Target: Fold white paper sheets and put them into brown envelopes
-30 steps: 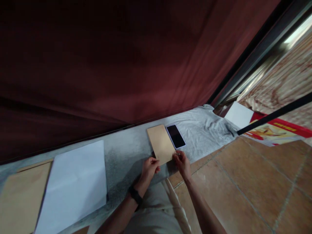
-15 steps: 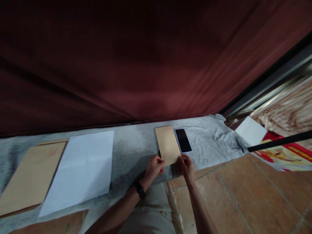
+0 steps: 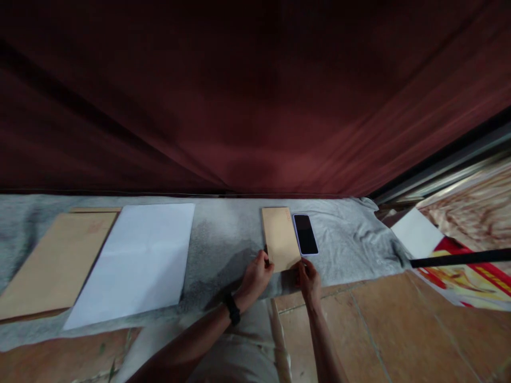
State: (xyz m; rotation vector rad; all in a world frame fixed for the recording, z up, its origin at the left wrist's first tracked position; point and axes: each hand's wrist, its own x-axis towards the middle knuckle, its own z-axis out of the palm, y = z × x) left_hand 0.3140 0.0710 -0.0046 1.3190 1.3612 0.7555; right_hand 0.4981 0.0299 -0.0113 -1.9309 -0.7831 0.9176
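Observation:
A small brown paper envelope [image 3: 281, 236] lies on the grey cloth [image 3: 223, 229] in front of me, with faint red print at its upper right corner. My left hand [image 3: 257, 272], a black watch [image 3: 232, 309] on its wrist, pinches the envelope's lower left corner. On the lower right corner the fingers of my right hand [image 3: 308, 277] are closed. Just right of the envelope rests a phone [image 3: 306, 234] with a dark screen and a pale purple edge.
To the left lie a large white paper sheet [image 3: 139, 260] and large brown envelopes [image 3: 59, 260]. A dark red curtain [image 3: 247, 133] hangs behind the cloth. At the right are a black bar [image 3: 459, 259], a white box [image 3: 417, 231] and a red and yellow printed sheet [image 3: 463, 276] above the tiled floor [image 3: 399, 314].
My view has turned slightly, so things sit a little differently in the picture. My left hand has moved slightly up along the envelope's left edge; both hands stay at its near end.

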